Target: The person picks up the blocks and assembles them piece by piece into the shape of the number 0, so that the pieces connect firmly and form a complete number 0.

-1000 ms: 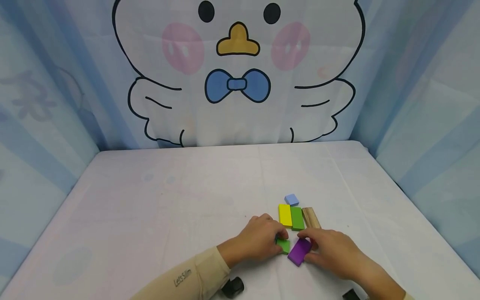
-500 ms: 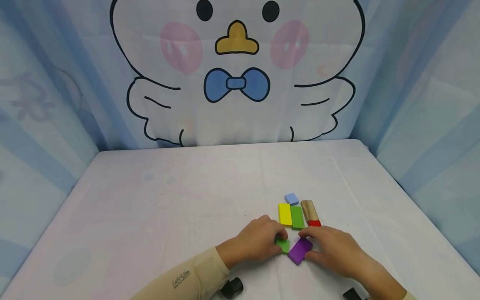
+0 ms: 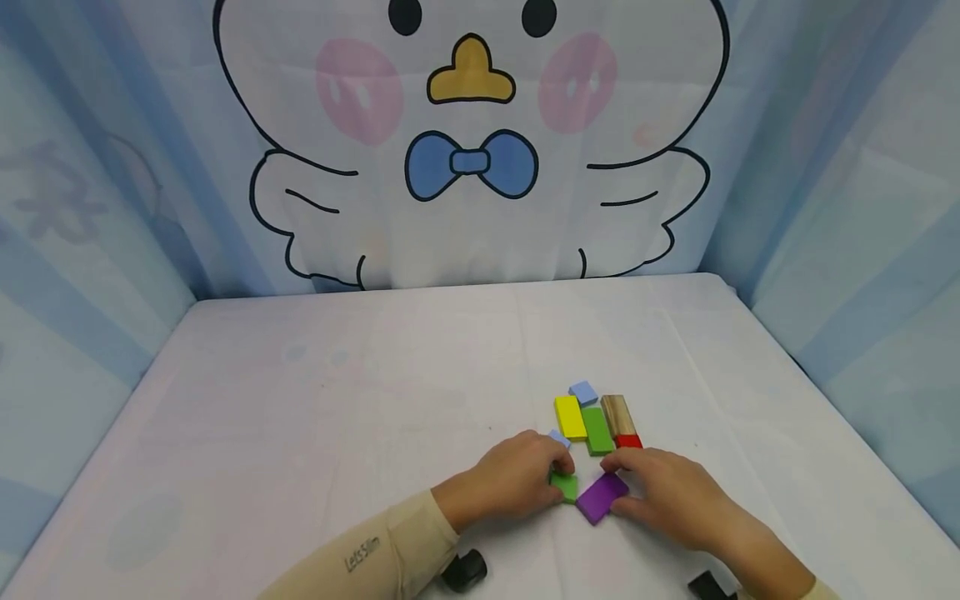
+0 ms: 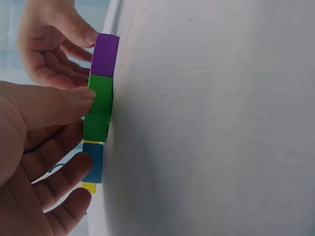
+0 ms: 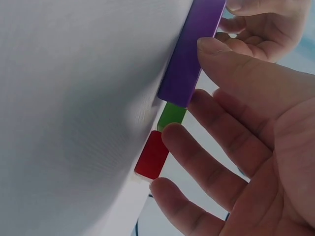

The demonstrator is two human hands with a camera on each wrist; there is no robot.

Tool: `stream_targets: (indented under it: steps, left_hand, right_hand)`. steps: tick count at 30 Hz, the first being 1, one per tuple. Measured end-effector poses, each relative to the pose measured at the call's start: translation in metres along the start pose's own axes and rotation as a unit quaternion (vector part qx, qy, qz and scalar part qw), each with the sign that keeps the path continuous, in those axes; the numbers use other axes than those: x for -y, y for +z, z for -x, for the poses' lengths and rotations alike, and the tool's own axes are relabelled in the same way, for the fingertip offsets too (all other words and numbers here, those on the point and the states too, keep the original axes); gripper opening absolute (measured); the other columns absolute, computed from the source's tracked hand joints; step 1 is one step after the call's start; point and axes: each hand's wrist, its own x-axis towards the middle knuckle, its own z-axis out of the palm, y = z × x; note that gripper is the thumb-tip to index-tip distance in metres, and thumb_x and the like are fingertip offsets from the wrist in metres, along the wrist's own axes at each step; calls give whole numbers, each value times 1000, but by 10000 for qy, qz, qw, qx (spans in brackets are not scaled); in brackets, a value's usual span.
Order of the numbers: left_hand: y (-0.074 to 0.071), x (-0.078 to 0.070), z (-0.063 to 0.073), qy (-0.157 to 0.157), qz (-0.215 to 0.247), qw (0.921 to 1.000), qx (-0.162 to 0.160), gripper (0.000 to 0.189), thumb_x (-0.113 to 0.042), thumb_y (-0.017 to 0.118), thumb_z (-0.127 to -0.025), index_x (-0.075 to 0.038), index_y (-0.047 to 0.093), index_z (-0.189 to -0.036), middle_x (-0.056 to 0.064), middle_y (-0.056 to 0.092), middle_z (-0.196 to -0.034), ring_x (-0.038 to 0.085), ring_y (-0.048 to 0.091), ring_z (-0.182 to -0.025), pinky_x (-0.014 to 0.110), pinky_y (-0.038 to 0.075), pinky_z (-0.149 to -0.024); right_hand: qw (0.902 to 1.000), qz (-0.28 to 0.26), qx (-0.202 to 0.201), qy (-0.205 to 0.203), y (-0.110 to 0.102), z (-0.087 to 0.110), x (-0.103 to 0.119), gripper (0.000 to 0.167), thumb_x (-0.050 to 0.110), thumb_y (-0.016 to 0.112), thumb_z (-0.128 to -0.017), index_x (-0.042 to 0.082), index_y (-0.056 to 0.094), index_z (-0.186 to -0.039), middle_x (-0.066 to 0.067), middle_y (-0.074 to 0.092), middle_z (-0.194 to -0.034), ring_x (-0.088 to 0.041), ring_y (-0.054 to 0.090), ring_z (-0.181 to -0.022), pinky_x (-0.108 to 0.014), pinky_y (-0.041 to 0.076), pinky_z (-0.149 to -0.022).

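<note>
My left hand [image 3: 517,473] pinches a small green block [image 3: 564,487], its thumb on the near face in the left wrist view. My right hand [image 3: 671,498] pinches a purple block [image 3: 602,498] that lies slantwise, its corner right at the green one. A blue block [image 3: 558,438] shows just past my left fingers, partly hidden by them. Beyond my hands lie a yellow block [image 3: 570,418] and a longer green block [image 3: 597,431] side by side. A red block [image 5: 152,155] is close to my right fingertips, at the end of a wood-coloured block [image 3: 617,415].
A light blue block [image 3: 583,392] lies farthest back in the group. All stand on a white cloth-covered table [image 3: 360,375], with a printed curtain [image 3: 472,225] behind it. Black wrist devices [image 3: 465,571] sit at both wrists near the front.
The yellow block has shifted away and the long green block has turned slightly. A blue block has come into view past my left fingers. The wood-coloured and red blocks have slid farther back.
</note>
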Motion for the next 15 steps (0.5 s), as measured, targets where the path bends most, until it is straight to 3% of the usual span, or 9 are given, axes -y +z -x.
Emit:
stream_targets:
  steps: [15]
  left_hand:
    - [1, 2, -2, 250, 26, 9997, 76, 23, -13, 80, -87, -16, 74, -109, -15, 67, -96, 4, 51, -90, 21, 45, -85]
  right_hand:
    - [9995, -43, 186, 246, -1, 4, -5, 34, 25, 89, -74, 23, 69, -101, 12, 63, -91, -13, 58, -86, -43, 51, -81]
